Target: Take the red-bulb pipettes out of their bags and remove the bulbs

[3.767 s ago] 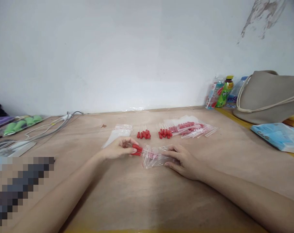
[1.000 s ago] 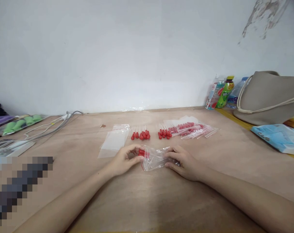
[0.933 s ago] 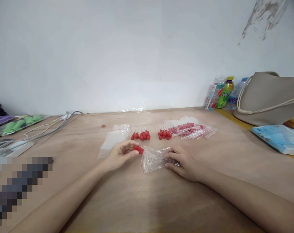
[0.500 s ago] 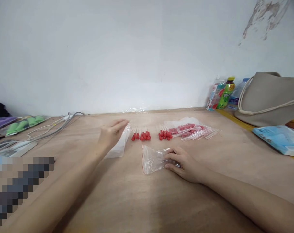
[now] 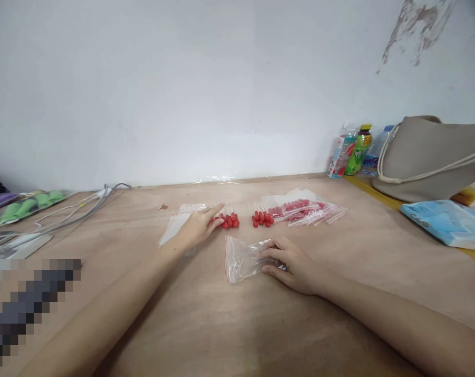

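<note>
My left hand reaches to the left pile of thin pale sticks with red tips. Its thumb and fingers are apart at the edge of that pile; whether they touch a stick is hard to see. Under and beside it lie flat clear zip bags. My right hand rests on the table, its fingers closed on one end of a clear zip bag whose red-lined mouth points left. Farther back sits a second pile of red-tipped sticks, next to a heap of zip bags with red-tipped sticks inside.
At the back right stand a green bottle with a yellow cap, other bottles and a grey drawstring bag. A blue packet lies in front. Cables and packaged green items are at the left.
My left hand has moved down and right from above the flat bags to the left pile, its fingers spreading. My right hand keeps the bag; the view has shifted slightly.
</note>
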Motion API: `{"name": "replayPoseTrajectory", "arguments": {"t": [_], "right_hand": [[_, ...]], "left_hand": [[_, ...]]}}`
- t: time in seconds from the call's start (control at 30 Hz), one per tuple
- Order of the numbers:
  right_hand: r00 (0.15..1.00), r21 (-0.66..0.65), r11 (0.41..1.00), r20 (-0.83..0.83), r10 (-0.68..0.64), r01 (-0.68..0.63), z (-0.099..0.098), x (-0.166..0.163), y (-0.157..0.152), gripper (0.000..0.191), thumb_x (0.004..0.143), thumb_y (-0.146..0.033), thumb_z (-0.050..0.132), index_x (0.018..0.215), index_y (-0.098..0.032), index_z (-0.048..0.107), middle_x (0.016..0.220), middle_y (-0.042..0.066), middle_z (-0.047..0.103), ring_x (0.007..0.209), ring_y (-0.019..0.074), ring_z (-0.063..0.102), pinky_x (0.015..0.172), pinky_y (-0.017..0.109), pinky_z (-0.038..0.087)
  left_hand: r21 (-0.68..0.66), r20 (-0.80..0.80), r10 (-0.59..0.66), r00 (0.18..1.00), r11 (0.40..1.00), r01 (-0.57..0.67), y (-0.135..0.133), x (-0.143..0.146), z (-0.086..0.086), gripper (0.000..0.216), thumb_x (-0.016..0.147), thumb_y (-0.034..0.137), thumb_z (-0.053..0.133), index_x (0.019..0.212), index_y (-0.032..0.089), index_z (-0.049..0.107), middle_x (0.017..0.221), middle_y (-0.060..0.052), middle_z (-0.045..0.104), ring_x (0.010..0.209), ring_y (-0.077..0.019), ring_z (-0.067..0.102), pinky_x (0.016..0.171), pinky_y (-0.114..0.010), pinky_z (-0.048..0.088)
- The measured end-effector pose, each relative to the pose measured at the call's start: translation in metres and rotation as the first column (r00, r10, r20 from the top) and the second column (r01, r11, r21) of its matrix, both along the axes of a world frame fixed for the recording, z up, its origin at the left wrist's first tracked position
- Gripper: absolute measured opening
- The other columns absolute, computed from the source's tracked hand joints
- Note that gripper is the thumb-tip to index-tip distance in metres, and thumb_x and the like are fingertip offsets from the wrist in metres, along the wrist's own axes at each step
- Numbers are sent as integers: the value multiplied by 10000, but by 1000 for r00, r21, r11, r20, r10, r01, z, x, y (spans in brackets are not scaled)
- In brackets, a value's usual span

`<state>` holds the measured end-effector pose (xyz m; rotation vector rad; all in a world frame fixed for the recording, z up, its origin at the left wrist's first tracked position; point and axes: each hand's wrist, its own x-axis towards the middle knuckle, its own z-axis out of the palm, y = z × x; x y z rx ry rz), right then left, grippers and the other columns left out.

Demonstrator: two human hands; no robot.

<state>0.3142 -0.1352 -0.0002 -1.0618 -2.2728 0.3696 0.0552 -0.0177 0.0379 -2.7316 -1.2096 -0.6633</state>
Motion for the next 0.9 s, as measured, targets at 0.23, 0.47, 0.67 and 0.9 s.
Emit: {"name": "replayPoseTrajectory", "arguments": {"t": [0.23, 0.47, 0.67, 0.9], "right_hand": [[1000, 0, 1000, -4, 2, -2, 0, 0, 0, 178, 822, -284, 525, 972, -233, 606, 968, 54, 547, 896, 177, 503, 796, 335, 425], [1000, -5, 1000, 0, 4, -4, 0, 0, 0, 214, 818, -276, 527, 1016, -234, 596, 973, 62, 545, 898, 182, 500, 794, 341, 428], [999, 56, 998, 38, -17, 15, 5, 0, -4, 375, 750, -338, 600, 1098, -204, 562, 1032, 89, 541, 954, 212, 494, 834, 379, 410], [966, 51, 998, 259, 23, -37, 3, 1, -4, 633, 828, -529, 422, 1362, -205, 315, 1381, 135, 339, 1263, 286, 298, 1020, 480, 244]], "left_hand": [[-104, 113, 58, 992, 994, -46, -3, -10, -15, 312, 822, 374, 476, 1032, 178, 596, 1024, -77, 627, 928, -219, 585, 820, -347, 462], [-171, 226, 97, 969, 984, -58, -3, -13, -22, 249, 815, 237, 405, 960, 182, 600, 977, -63, 624, 886, -192, 595, 758, -323, 503], [34, 270, 123, 955, 990, -137, -35, -3, -12, 256, 831, 285, 443, 1008, 174, 591, 1102, -92, 539, 1066, -227, 505, 945, -390, 410], [-147, 20, -218, 976, 965, 218, -93, 21, -12, 397, 914, 301, 343, 1295, 214, 408, 1377, -58, 379, 1298, -214, 285, 1070, -418, 271]]}}
